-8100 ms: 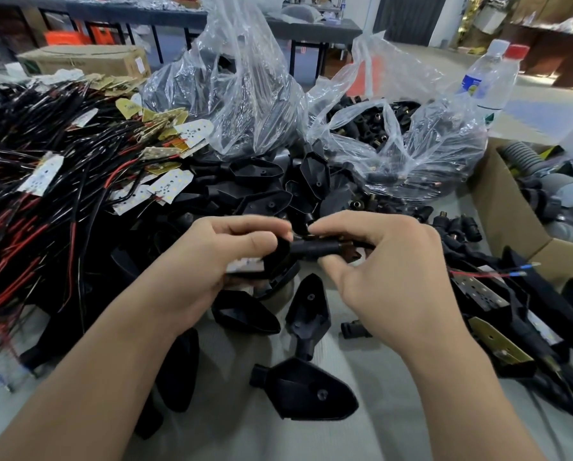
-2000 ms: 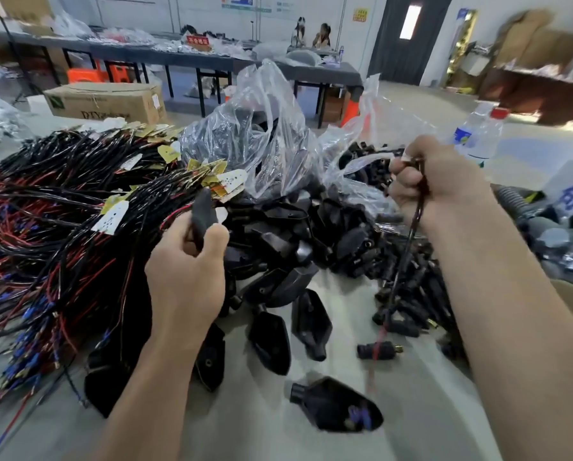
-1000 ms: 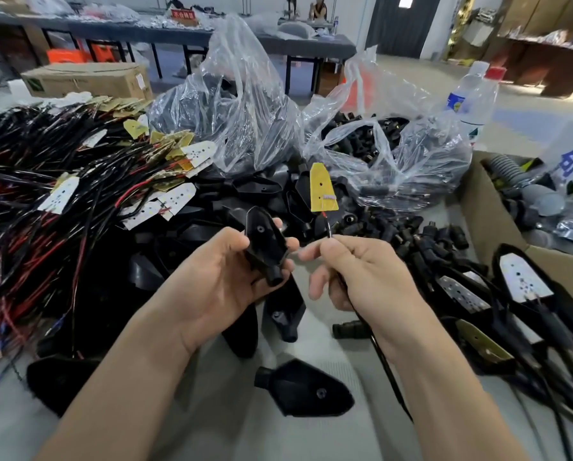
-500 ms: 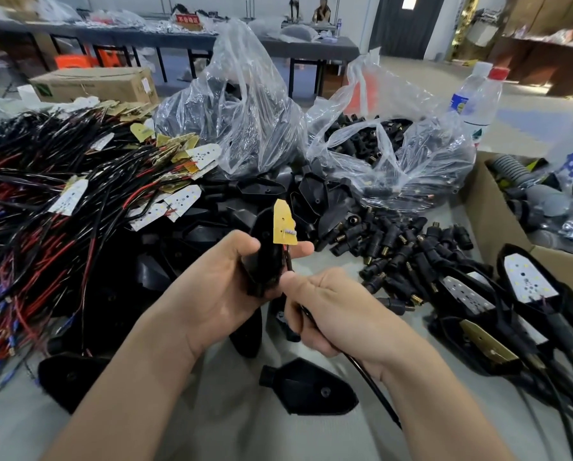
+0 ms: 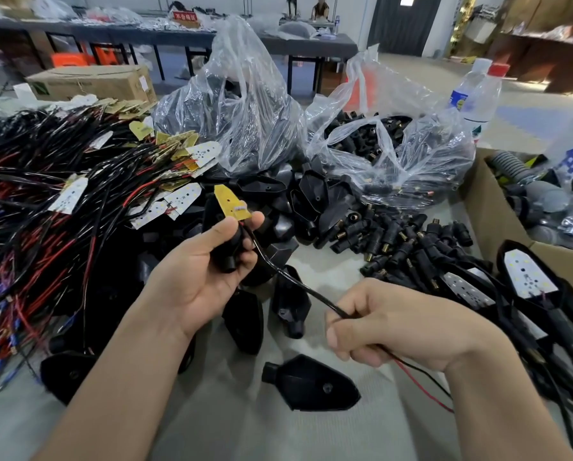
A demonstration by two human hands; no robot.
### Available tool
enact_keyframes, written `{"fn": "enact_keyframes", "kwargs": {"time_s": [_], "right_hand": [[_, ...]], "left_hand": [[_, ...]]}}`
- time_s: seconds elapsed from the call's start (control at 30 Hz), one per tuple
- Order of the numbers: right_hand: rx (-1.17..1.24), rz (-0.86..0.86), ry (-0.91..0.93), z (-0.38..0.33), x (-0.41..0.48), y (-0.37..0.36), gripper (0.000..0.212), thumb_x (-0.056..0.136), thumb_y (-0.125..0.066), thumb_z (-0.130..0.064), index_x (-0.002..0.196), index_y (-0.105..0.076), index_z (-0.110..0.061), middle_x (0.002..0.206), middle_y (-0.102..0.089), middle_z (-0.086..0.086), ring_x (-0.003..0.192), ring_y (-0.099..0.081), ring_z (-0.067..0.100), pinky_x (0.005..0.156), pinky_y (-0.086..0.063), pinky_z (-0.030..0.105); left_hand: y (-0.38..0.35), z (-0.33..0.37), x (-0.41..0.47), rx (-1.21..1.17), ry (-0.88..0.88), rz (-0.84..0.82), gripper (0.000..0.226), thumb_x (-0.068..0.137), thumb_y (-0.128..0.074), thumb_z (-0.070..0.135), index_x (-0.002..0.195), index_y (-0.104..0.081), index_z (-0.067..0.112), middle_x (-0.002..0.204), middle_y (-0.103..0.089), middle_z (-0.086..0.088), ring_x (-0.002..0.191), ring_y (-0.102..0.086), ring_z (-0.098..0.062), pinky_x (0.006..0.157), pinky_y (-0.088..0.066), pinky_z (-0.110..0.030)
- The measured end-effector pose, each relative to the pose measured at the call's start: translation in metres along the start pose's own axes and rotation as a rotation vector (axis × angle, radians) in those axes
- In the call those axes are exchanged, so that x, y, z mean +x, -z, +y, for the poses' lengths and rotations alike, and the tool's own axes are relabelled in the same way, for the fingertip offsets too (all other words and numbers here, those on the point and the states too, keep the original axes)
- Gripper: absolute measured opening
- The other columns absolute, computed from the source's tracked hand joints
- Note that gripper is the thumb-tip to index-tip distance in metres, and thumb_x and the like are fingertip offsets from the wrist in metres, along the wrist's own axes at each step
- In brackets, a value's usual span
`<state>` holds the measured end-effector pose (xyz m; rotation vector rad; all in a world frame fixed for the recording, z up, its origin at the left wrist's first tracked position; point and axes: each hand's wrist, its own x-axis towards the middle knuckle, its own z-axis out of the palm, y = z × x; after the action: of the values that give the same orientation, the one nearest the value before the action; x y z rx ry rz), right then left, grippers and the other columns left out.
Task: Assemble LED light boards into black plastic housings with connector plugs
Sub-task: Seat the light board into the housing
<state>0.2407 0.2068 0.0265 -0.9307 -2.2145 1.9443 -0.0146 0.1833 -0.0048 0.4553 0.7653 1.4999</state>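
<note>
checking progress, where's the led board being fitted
Head view, centre-left: the LED board sticks up above the black housing the left hand grips, its cable held by the right hand.

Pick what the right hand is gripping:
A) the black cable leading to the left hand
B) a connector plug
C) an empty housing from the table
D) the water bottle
A: the right hand is curled round the black cable, which runs up to the left hand holding the housing, with the yellow LED board sticking out above.
</note>
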Motion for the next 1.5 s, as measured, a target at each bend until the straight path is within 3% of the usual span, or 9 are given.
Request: {"fn": "enact_keyframes", "kwargs": {"time_s": [0.13, 0.3, 0.47, 0.6, 0.73, 0.83, 1.0, 1.2, 1.5], "right_hand": [[0.171, 0.105, 0.057, 0.005, 0.004, 0.005, 0.009, 0.086, -0.073, -0.02, 0.081, -0.074, -0.012, 0.059, -0.06, 0.005, 0.039, -0.04, 0.006, 0.04, -0.03, 0.014], [-0.139, 0.46, 0.028, 0.01, 0.014, 0.006, 0.014, 0.086, -0.081, -0.025, 0.075, -0.077, -0.018, 0.053, -0.061, 0.001, 0.045, -0.043, 0.011, 0.047, -0.037, 0.02], [-0.287, 0.557, 0.11, 0.01, 0.018, 0.004, 0.041, 0.085, -0.078, -0.037, 0.051, -0.062, -0.023, 0.05, -0.033, -0.003, 0.051, -0.027, 0.014, 0.055, -0.031, 0.027], [0.277, 0.32, 0.305, 0.005, 0.016, -0.002, 0.04, 0.088, -0.067, -0.037, 0.055, -0.061, -0.014, 0.045, -0.03, 0.001, 0.048, -0.025, 0.016, 0.059, -0.029, 0.025], [0.833, 0.389, 0.299, 0.004, 0.032, -0.011, 0.041, 0.099, -0.051, -0.038, 0.064, -0.057, -0.016, 0.039, -0.021, -0.007, 0.039, -0.015, 0.013, 0.058, -0.027, 0.031], [1.007, 0.382, 0.319, 0.001, 0.042, -0.017, 0.037, 0.096, -0.051, -0.039, 0.071, -0.064, -0.014, 0.037, -0.023, -0.006, 0.035, -0.015, 0.012, 0.056, -0.022, 0.029], [0.841, 0.444, 0.346, 0.003, 0.045, -0.018, 0.027, 0.083, -0.063, -0.037, 0.079, -0.079, -0.016, 0.038, -0.038, -0.003, 0.034, -0.03, 0.007, 0.049, -0.033, 0.021], [0.638, 0.672, 0.395, 0.002, 0.039, -0.007, 0.01, 0.085, -0.072, -0.018, 0.077, -0.074, -0.012, 0.069, -0.071, 0.014, 0.05, -0.062, 0.011, 0.044, -0.04, 0.017], [0.452, 0.875, 0.35, 0.004, 0.032, -0.003, 0.013, 0.097, -0.066, -0.004, 0.086, -0.072, -0.007, 0.073, -0.074, 0.015, 0.06, -0.071, 0.018, 0.048, -0.048, 0.02]], "left_hand": [[-0.001, 0.002, 0.0, -0.06, -0.03, 0.088, 0.024, 0.081, -0.072, 0.016, 0.104, -0.072, 0.011, 0.088, -0.065, -0.004, 0.065, -0.055, -0.012, 0.057, -0.05, -0.021], [-0.006, 0.0, 0.0, 0.105, -0.228, 0.359, 0.022, 0.064, -0.083, 0.023, 0.077, -0.067, 0.015, 0.07, -0.062, 0.001, 0.055, -0.06, -0.007, 0.051, -0.048, -0.016], [-0.007, -0.002, 0.0, 0.197, -0.373, 0.525, 0.024, 0.076, -0.086, 0.025, 0.086, -0.068, 0.012, 0.064, -0.067, 0.005, 0.052, -0.061, -0.006, 0.049, -0.049, -0.017], [-0.013, -0.004, -0.004, 0.219, -0.369, 0.452, 0.028, 0.093, -0.072, 0.041, 0.075, -0.071, 0.02, 0.066, -0.065, 0.0, 0.049, -0.053, -0.01, 0.044, -0.042, -0.019], [-0.018, -0.006, -0.009, 0.255, -0.234, 0.287, 0.039, 0.1, -0.056, 0.05, 0.084, -0.066, 0.016, 0.069, -0.063, -0.006, 0.046, -0.045, -0.014, 0.04, -0.034, -0.02], [-0.023, -0.012, -0.012, 0.233, -0.1, 0.179, 0.039, 0.102, -0.05, 0.043, 0.089, -0.067, 0.01, 0.07, -0.062, -0.01, 0.047, -0.044, -0.016, 0.04, -0.032, -0.021], [-0.034, -0.023, -0.014, 0.269, -0.007, 0.049, 0.042, 0.098, -0.037, 0.038, 0.085, -0.065, 0.009, 0.072, -0.063, -0.015, 0.047, -0.044, -0.02, 0.04, -0.031, -0.024], [-0.038, -0.03, -0.017, 0.469, 0.009, 0.077, 0.041, 0.096, -0.04, 0.038, 0.081, -0.062, 0.007, 0.072, -0.063, -0.021, 0.049, -0.045, -0.022, 0.045, -0.021, -0.025], [-0.027, -0.015, -0.017, 0.697, -0.151, 0.137, 0.017, 0.075, -0.067, 0.047, 0.079, -0.076, 0.034, 0.074, -0.069, 0.011, 0.061, -0.062, -0.004, 0.047, -0.041, -0.013]]}}
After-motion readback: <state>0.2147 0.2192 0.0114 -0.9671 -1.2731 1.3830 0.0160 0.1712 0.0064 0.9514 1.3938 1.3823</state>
